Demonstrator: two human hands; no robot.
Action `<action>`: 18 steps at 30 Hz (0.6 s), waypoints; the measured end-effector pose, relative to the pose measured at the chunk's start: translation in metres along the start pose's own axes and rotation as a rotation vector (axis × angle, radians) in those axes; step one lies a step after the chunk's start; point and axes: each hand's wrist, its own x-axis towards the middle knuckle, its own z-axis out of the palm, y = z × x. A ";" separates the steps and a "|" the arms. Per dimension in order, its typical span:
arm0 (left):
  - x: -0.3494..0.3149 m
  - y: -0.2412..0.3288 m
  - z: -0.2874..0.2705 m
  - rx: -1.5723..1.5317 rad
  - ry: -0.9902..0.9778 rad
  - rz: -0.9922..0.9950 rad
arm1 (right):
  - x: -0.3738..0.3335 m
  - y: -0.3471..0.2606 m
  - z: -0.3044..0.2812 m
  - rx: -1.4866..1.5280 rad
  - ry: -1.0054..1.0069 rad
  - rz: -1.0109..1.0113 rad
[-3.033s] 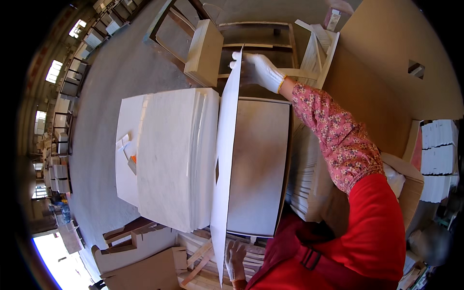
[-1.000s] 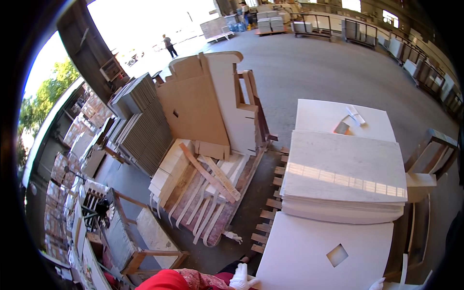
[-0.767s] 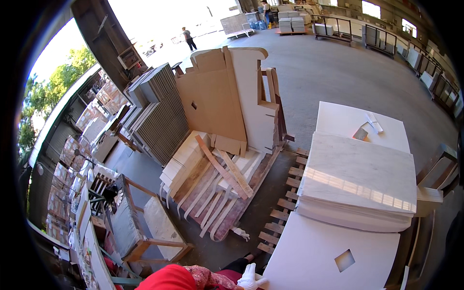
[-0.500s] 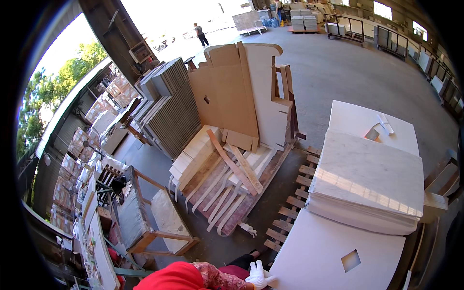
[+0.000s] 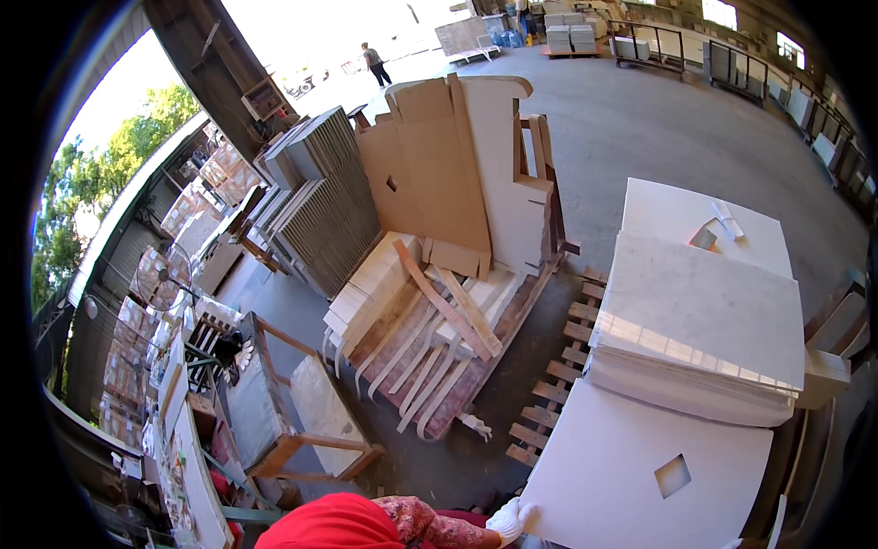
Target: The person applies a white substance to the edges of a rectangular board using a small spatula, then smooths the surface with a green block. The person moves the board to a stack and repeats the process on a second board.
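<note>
Sheet, thin white with diamond cutout point(image 5: 604, 467), upright earlier, now flat beside grey-white stone-like slab stack point(image 5: 704, 297): apparently laid down. White-gloved left hand point(image 5: 508, 522) at near-left corner, pinch unclear; right hand point(image 5: 733, 544) barely shows, grip can't tell.

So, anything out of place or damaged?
Left of the white sheet, two wooden strips lie askew, as if tossed, and what seems a loose white glove lies nearby. The sheet's diamond hole looks cleanly cut.

The scene is viewed from the person's head through one wide fisheye, angled down: the sheet point(image 5: 622, 467) is seen near right, trees point(image 5: 151, 123) far left.
</note>
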 end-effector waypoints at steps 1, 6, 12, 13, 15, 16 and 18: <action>0.005 -0.008 0.007 -0.003 0.039 0.019 | 0.003 0.005 0.002 0.012 0.002 -0.002; 0.004 -0.016 0.020 -0.089 0.202 0.051 | 0.041 0.039 0.026 0.137 0.002 -0.036; 0.012 -0.016 0.025 -0.324 0.256 -0.076 | 0.033 0.006 0.008 0.090 -0.031 0.086; 0.008 -0.013 0.019 -0.429 0.203 -0.081 | 0.052 0.017 0.009 0.059 -0.030 0.018; 0.005 -0.005 0.007 -0.423 0.143 -0.048 | 0.062 0.026 -0.001 0.387 -0.130 0.105; 0.010 -0.011 0.013 -0.454 0.157 -0.035 | 0.052 0.013 0.011 0.442 -0.127 0.171; 0.005 -0.021 0.019 -0.461 0.170 -0.026 | 0.029 0.001 0.009 0.515 -0.114 0.228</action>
